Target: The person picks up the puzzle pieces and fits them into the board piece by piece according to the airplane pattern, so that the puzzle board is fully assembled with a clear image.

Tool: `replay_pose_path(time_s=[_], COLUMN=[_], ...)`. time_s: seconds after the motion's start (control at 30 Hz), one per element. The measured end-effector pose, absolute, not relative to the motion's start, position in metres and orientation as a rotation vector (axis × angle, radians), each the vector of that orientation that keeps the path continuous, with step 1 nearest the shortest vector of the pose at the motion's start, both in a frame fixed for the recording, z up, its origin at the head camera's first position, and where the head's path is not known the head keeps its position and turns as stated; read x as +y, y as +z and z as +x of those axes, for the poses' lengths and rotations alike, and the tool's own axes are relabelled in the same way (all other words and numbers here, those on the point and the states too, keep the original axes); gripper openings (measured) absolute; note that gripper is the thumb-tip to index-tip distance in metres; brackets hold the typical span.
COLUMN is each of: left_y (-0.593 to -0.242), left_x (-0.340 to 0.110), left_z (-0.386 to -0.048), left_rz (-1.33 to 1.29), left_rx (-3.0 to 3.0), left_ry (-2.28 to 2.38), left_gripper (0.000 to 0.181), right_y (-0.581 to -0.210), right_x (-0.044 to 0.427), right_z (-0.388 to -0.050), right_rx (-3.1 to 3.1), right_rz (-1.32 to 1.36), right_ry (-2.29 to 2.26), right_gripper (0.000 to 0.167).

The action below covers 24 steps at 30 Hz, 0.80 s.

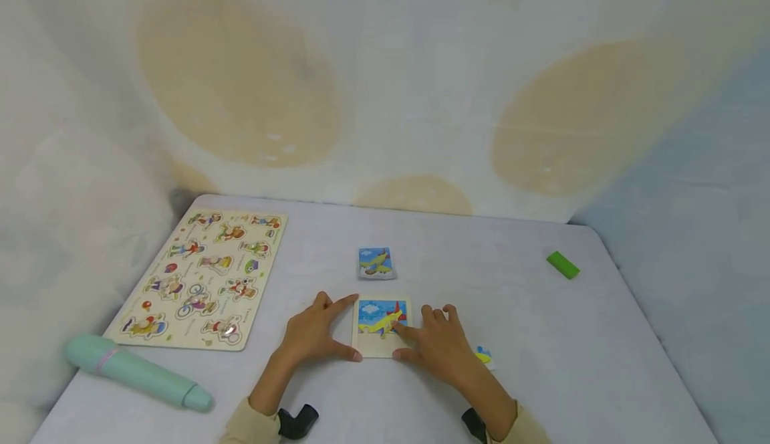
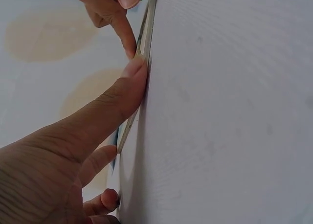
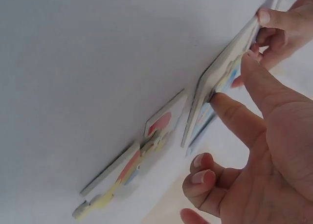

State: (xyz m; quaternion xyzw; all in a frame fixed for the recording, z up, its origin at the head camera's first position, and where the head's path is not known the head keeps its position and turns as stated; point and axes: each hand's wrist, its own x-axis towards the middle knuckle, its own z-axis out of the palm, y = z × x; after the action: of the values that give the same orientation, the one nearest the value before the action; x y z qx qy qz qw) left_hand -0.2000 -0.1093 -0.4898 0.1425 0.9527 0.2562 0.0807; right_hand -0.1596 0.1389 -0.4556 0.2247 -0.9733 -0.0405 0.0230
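Note:
A small square puzzle board (image 1: 375,347) lies flat on the table, its picture a yellow and red airplane on blue sky. My left hand (image 1: 311,334) touches its left side, thumb at the lower corner and index finger at the upper one. My right hand (image 1: 442,349) presses the index fingertip on the airplane, its thumb by the bottom right corner. In the right wrist view, the other fingers of that hand (image 3: 264,150) are bent. Loose pieces (image 3: 161,122) lie beside the board in that view; the head view shows part of one piece (image 1: 483,356) by my right forearm.
Behind the board lies a small airplane picture (image 1: 375,261). A large figure puzzle (image 1: 201,273) is at the left, with a mint-green cylindrical object (image 1: 141,372) in front. A green block (image 1: 563,265) sits at the back right. Fabric walls surround the table.

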Motion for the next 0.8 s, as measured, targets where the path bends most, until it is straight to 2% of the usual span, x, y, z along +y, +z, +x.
replay_pose_path(time_s=[0.47,0.8], left_y=[-0.491,-0.492], left_x=[-0.111,-0.111], left_z=[-0.2,-0.201], left_rz=[0.418,0.433], left_rx=[2.838,2.845], left_ry=[0.764,0.76], left_gripper=[0.104,0.105], right_y=[-0.451,-0.455], right_x=[0.152,0.173], right_z=[-0.159,-0.153], right_rx=[-3.158,-3.119], right_rz=[0.446,0.241], right_ry=[0.398,0.46], right_gripper=[0.063,0.057])
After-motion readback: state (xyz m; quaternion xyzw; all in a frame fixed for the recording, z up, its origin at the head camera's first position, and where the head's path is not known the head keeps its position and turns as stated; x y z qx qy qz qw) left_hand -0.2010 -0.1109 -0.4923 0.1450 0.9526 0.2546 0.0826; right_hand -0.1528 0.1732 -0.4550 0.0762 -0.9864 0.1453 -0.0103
